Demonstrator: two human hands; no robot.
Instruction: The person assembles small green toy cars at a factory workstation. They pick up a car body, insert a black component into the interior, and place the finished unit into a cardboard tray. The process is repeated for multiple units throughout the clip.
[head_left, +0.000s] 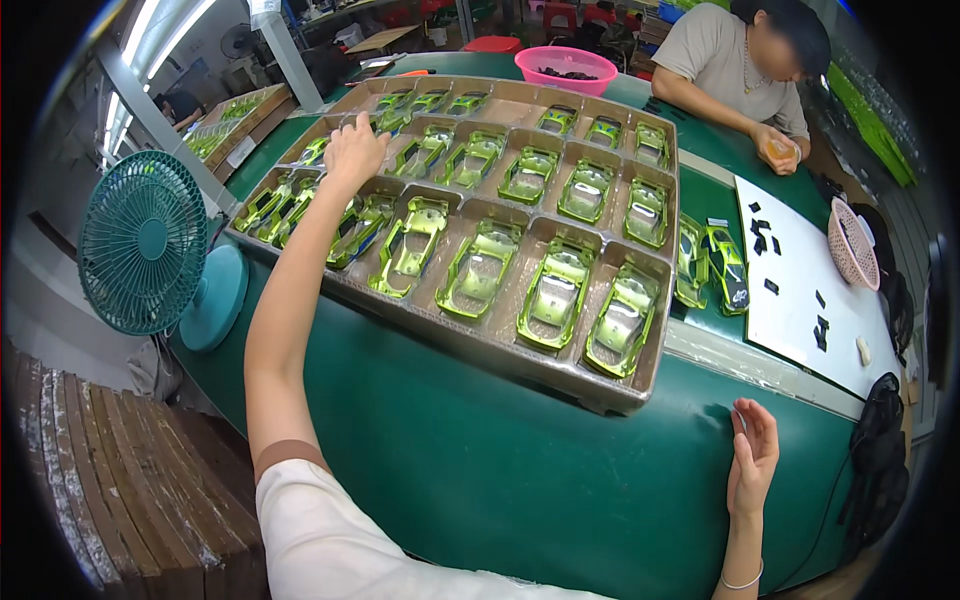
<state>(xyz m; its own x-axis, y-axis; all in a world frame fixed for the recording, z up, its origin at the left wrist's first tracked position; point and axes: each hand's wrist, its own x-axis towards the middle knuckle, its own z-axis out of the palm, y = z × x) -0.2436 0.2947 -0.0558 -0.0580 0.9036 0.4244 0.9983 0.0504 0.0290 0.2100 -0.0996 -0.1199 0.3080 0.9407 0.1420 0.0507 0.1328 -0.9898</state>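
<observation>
A brown compartment tray (480, 345) on the green table holds several translucent green toy car bodies (555, 295), most in a cell of their own. My left hand (355, 155) reaches over the tray's far left part, its fingers bent against a green toy car body (388, 122) that lies across a divider. Its fingertips are partly hidden, but they appear closed on that body's edge. My right hand (752, 460) is held over the table right of the tray, fingers loosely curved and thumb apart, with nothing in it.
Two more car bodies (728, 268) lie right of the tray, beside a white board (800, 300) with small black parts and a pink basket (852, 245). A teal fan (145, 240) stands left. A pink basin (566, 68) stands behind. Across the table, a co-worker holds something orange.
</observation>
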